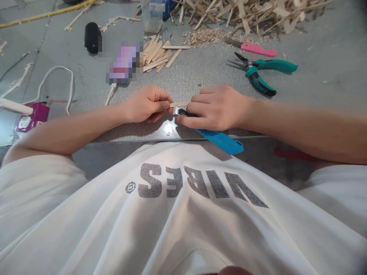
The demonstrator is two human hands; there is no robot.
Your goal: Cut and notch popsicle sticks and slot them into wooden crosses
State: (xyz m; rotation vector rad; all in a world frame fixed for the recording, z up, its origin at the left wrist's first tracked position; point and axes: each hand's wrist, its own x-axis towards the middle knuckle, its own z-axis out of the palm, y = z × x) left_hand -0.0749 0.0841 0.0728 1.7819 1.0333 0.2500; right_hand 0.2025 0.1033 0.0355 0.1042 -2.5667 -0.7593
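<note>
A thin wooden stick (179, 104) spans the gap between my two hands, just above the table's front edge. My left hand (150, 103) pinches its left end between thumb and fingers. My right hand (216, 107) is wrapped round a blue utility knife (222, 140), whose handle sticks out below the palm toward the shirt. The knife's short blade (176, 110) lies close under the stick, beside my left fingertips; whether it touches the wood I cannot tell. The stick's right end is hidden by my right fingers.
Beyond my hands lie a pile of wooden sticks (156, 53), a blurred phone (124, 63) on a white cable, and a black case (91, 37). Green-handled pliers (262, 72), a pink-handled knife (258, 49), shavings (203, 37) and a large stick heap (243, 11) are on the right.
</note>
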